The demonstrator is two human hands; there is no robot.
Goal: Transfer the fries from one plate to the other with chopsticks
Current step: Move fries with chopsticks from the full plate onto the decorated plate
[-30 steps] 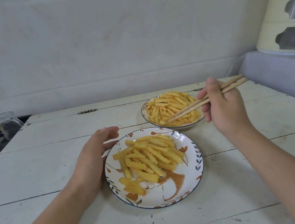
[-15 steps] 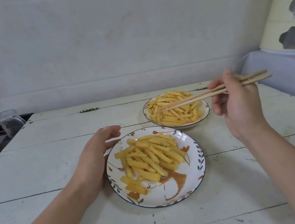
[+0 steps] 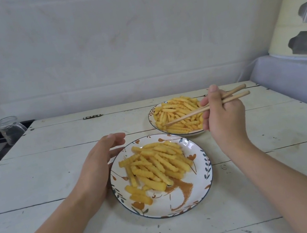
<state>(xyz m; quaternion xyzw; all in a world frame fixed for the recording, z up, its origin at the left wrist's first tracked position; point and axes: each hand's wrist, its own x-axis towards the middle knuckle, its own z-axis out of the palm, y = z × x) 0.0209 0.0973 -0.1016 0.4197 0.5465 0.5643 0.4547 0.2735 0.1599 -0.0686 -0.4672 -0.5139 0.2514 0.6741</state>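
A near plate (image 3: 191, 201) with a leaf and flower pattern holds a pile of crinkle fries (image 3: 156, 164). A far plate (image 3: 153, 124) behind it to the right carries more fries (image 3: 176, 112). My right hand (image 3: 223, 116) grips a pair of wooden chopsticks (image 3: 194, 112), and their tips reach down into the left part of the far plate's fries. I cannot tell whether a fry is between the tips. My left hand (image 3: 98, 166) rests against the left rim of the near plate with relaxed fingers.
The plates stand on a white plank table (image 3: 56, 173). A glass jar (image 3: 9, 130) sits off the table's far left corner. A grey-blue surface (image 3: 296, 88) borders the table on the right, and a wall rises behind.
My right hand has moved left and lowered the chopstick tips into the far plate's fries. The left hand has stayed at the near plate's rim.
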